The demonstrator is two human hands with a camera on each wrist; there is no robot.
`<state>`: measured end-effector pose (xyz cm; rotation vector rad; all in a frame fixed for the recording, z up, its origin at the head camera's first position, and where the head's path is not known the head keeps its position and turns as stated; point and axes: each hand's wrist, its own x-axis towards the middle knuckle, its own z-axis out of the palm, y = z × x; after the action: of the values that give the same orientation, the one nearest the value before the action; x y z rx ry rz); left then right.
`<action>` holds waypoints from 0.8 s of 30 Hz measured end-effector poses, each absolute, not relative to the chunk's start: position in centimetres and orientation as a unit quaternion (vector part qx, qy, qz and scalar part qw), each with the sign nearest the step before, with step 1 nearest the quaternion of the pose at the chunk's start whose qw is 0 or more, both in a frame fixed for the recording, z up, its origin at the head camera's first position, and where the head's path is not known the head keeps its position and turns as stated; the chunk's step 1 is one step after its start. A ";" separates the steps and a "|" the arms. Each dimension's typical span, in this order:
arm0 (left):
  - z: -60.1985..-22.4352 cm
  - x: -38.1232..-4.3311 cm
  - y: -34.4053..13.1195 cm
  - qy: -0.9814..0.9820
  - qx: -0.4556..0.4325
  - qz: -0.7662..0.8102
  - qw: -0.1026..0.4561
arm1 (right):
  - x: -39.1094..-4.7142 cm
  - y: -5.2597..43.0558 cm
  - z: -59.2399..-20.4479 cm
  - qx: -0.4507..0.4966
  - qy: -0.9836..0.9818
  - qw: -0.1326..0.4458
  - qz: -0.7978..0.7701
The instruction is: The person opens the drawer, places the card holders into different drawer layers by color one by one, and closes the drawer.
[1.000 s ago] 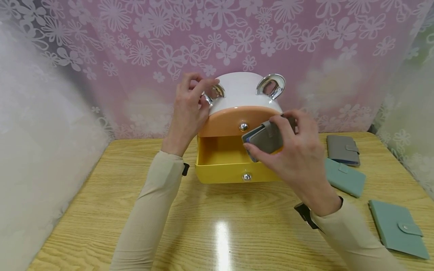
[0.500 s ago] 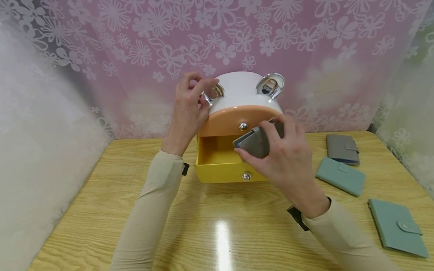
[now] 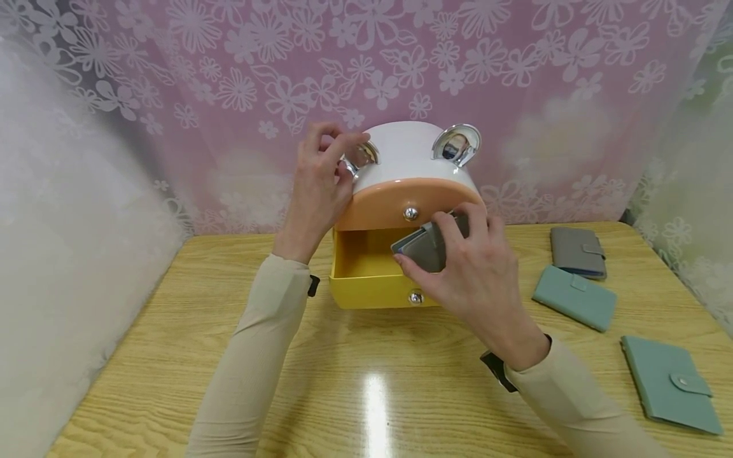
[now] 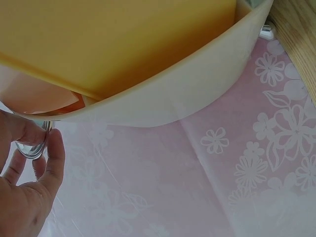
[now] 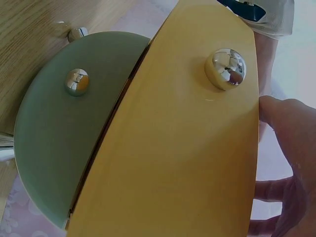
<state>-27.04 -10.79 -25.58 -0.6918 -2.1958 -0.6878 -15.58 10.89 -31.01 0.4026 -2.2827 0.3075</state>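
A round white storage box with two silver ears has its yellow drawer pulled out under an orange one. My left hand pinches the left silver ear; the left wrist view shows fingers on both sides of that ear. In my right hand is a grey snap-strap card wallet, held tilted between thumb and fingers over the right part of the yellow drawer. The right wrist view has the drawer front with my fingers beside it, the wallet hidden behind.
On the right of the wooden table lie a grey wallet, a teal long wallet and a teal strapped notebook. A green lower drawer shows below the yellow one. A flowered pink curtain hangs close behind.
My right hand has moved left and a little down, bringing the grey card wallet from the drawer's right side over its opening. The left hand has stayed on the ear.
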 end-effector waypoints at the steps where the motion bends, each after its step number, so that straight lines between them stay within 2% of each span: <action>1: -25.6 -27.0 -10.8 -0.853 -0.268 -0.268 0.360 | -15.6 10.9 -31.0 0.157 -0.899 0.390 0.122; 11: -25.7 -27.1 -10.8 -0.850 -0.268 -0.274 0.361 | -15.6 10.6 -31.1 0.140 -0.913 0.364 0.123; 24: -25.7 -27.0 -10.8 -0.849 -0.269 -0.273 0.364 | -15.4 10.5 -31.4 0.147 -0.907 0.368 0.144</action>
<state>-27.02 -10.79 -25.69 -0.6908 -2.1842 -0.7026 -15.45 10.52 -31.36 0.3782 -2.3297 0.3687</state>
